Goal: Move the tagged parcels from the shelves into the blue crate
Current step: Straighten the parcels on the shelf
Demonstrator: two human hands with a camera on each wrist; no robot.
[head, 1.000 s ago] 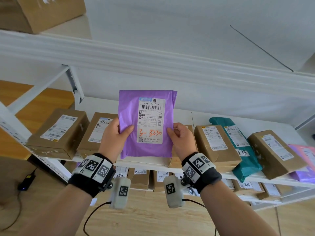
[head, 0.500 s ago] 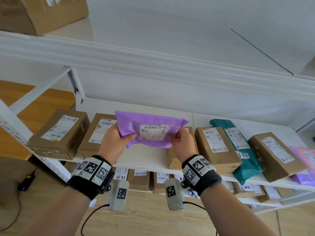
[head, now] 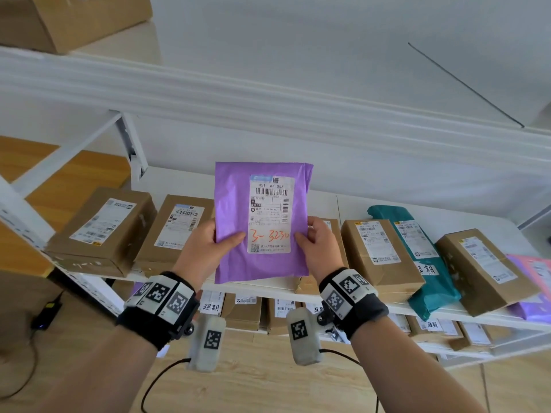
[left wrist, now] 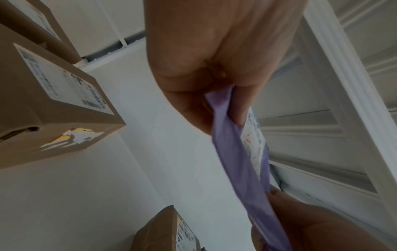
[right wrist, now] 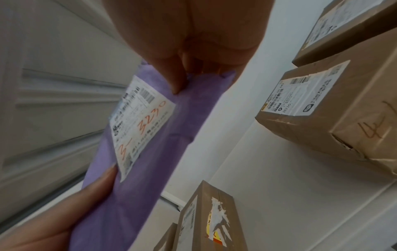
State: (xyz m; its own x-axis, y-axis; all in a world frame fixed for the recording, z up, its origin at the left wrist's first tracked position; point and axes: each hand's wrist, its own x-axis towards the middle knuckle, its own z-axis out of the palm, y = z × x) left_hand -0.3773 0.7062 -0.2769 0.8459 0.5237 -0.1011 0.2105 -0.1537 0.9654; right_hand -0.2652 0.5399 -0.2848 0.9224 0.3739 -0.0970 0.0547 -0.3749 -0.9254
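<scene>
I hold a purple poly mailer parcel [head: 232,204] upright in front of the middle shelf [head: 372,210], its white label with red handwriting "3-3230" facing me. My left hand [head: 214,245] pinches its lower left edge, thumb on the front. My right hand [head: 310,239] pinches the lower right edge the same way. The left wrist view shows my left hand [left wrist: 214,95] gripping the parcel [left wrist: 236,161] edge-on. In the right wrist view my right hand [right wrist: 189,73] pinches the parcel [right wrist: 154,169] beside the label. The blue crate is not in view.
Cardboard boxes [head: 101,231] [head: 176,231] [head: 378,251] [head: 483,269] line the shelf, with a teal mailer [head: 417,254] and a pink mailer [head: 533,269] at the right. More boxes with handwritten tags [head: 211,307] sit on the lower shelf. A large box [head: 74,16] stands on the top shelf.
The purple parcel was upright a second ago, tipped back flat half a second ago, and now stands upright again with its label toward me. Both hands kept their hold.
</scene>
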